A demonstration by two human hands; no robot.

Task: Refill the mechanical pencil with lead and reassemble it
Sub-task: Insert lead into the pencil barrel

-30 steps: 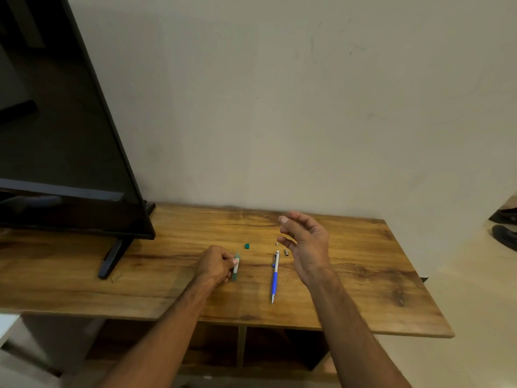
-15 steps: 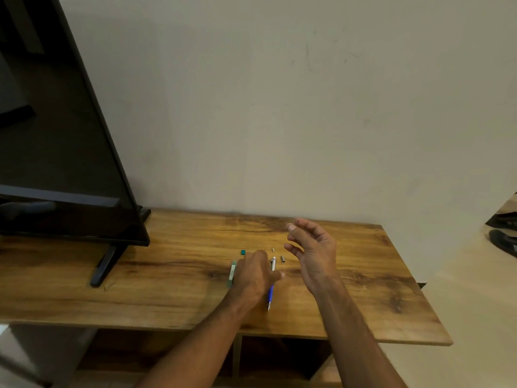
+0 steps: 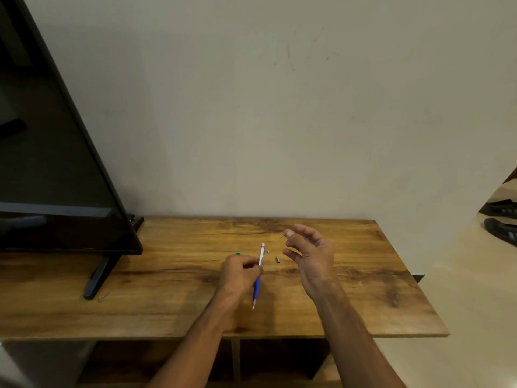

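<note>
My left hand grips the mechanical pencil at mid-barrel and holds it just above the wooden table. Its blue end and metal tip point toward me, its white open end points away. My right hand hovers to the right, thumb and forefinger pinched on a thin dark lead. A small metal cap and a tiny pale piece lie between the hands. A green cap shows just behind my left hand. The lead case is hidden.
A black TV on a stand foot fills the left side of the table. A plain wall runs close behind. The table's front edge lies below my forearms, with open shelves under it. Dark shoes sit on the floor at far right.
My left hand let go of the lead case, moved right to the pencil, took hold of it and lifted it off the table. My right hand kept its pinched pose.
</note>
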